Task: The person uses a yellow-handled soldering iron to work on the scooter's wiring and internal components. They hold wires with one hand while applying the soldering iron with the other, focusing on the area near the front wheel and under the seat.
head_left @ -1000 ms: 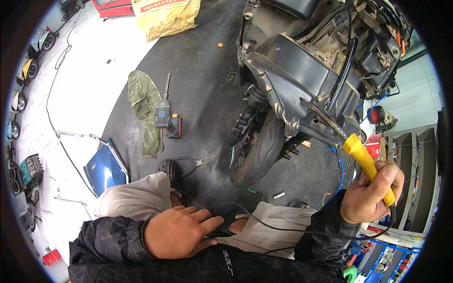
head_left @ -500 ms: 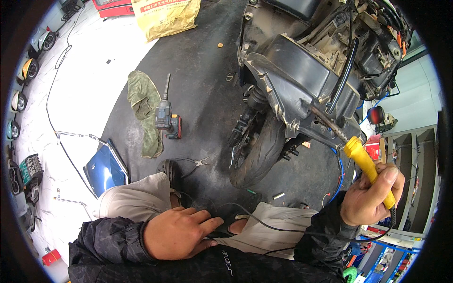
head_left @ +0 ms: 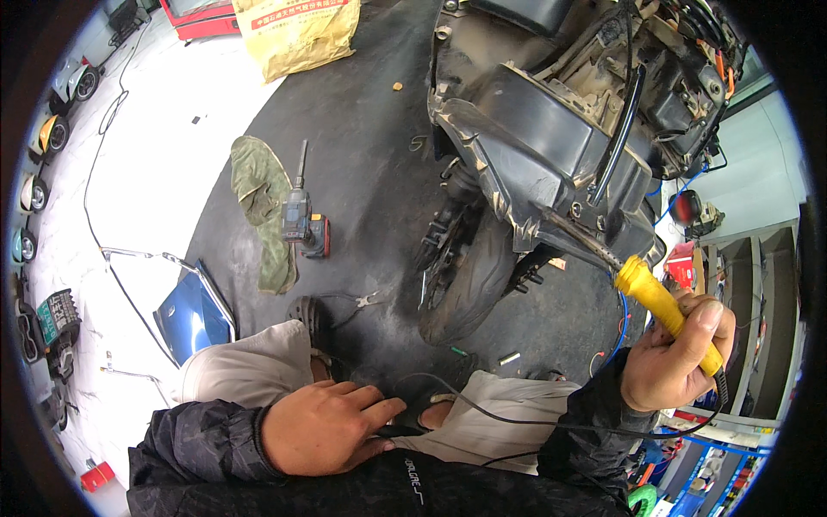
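Observation:
My right hand (head_left: 679, 353) grips the yellow handle (head_left: 655, 293) of a corded hot tool like a soldering iron. Its metal shaft (head_left: 586, 241) points up-left over the scuffed, cracked black plastic front body (head_left: 534, 146) of a partly dismantled scooter; whether the tip touches it, I cannot tell. My left hand (head_left: 327, 422) rests palm down at my lap, fingers slightly bent and apart, holding nothing I can see. The front tyre (head_left: 465, 302) is between my hands, beyond my knees.
A cordless drill (head_left: 301, 220), green rag (head_left: 258, 198) and pliers (head_left: 366, 302) lie on the black mat (head_left: 345, 103). Blue panel (head_left: 194, 314) at left, yellow sack (head_left: 297, 34) behind, parked scooters (head_left: 56, 133) along the left, cluttered shelves (head_left: 758, 319) at right.
The yellow tool in my right hand has moved slightly left, its shaft shifting along the black body. The whole view has shifted a little; my left hand stays resting.

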Demonstrator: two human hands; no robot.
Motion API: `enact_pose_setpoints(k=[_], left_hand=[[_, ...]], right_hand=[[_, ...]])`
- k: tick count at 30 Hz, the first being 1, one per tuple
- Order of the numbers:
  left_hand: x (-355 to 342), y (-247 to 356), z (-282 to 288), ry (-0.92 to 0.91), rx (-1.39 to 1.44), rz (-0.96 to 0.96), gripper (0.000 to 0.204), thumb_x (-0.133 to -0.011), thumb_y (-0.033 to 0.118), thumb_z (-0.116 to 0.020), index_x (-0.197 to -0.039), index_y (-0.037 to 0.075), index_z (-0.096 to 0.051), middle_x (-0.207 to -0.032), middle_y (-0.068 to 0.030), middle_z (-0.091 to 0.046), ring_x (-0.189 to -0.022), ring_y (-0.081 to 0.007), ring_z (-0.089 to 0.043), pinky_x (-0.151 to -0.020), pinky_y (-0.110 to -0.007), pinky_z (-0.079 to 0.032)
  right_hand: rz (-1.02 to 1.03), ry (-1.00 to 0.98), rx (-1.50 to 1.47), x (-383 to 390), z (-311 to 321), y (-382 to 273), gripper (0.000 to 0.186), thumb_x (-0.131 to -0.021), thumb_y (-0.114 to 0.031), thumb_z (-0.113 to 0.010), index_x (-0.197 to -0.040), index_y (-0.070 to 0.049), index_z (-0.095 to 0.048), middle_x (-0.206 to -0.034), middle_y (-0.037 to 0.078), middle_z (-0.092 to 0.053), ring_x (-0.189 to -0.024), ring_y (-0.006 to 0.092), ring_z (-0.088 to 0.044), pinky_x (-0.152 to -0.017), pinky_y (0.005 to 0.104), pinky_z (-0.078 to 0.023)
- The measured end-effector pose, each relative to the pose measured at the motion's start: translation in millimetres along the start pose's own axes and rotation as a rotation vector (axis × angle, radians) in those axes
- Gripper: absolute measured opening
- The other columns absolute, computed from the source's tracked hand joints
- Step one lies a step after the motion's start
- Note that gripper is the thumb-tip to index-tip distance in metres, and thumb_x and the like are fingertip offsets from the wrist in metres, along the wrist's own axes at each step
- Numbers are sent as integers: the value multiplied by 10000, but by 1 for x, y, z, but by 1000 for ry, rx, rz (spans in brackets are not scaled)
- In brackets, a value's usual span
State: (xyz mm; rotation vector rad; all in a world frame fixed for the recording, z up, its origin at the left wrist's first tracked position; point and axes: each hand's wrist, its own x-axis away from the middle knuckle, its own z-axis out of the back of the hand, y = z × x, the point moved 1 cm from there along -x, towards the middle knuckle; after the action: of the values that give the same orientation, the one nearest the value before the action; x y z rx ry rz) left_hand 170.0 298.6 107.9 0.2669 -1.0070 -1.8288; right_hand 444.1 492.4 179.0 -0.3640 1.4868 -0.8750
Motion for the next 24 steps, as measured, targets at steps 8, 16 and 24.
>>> enact_pose_setpoints(k=[8,16,24], left_hand=[[-4,3,7,0,-12,-20,502,-1025,381,-731,-1398,59,-636,-1110,-149,-715,-993,-374,-741,-873,-448,-603],[-8,5,8,-55,-6,2,534,-1045,390,-718,-1448,54,-616,-1146,-161,-716,-1007,-395,-735,-869,-453,-609],[-18,11,6,-63,-32,45,498,-1034,352,-744,-1430,73,-630,-1178,-175,-720,-1034,-400,-733,-875,-459,-610]], right_hand=[[-31,162,-147,-47,29,16,482,-1136,-459,-578,-1169,16,-655,-723,46,-577,-603,99,-493,-552,248,-359],[-124,302,12,-68,63,42,244,-1027,-304,-787,-983,-86,-687,-841,19,-703,-604,47,-537,-544,193,-363],[-327,295,-436,-65,76,100,347,-1058,-204,-749,-832,-170,-488,-711,-52,-464,-567,47,-417,-514,220,-320]])
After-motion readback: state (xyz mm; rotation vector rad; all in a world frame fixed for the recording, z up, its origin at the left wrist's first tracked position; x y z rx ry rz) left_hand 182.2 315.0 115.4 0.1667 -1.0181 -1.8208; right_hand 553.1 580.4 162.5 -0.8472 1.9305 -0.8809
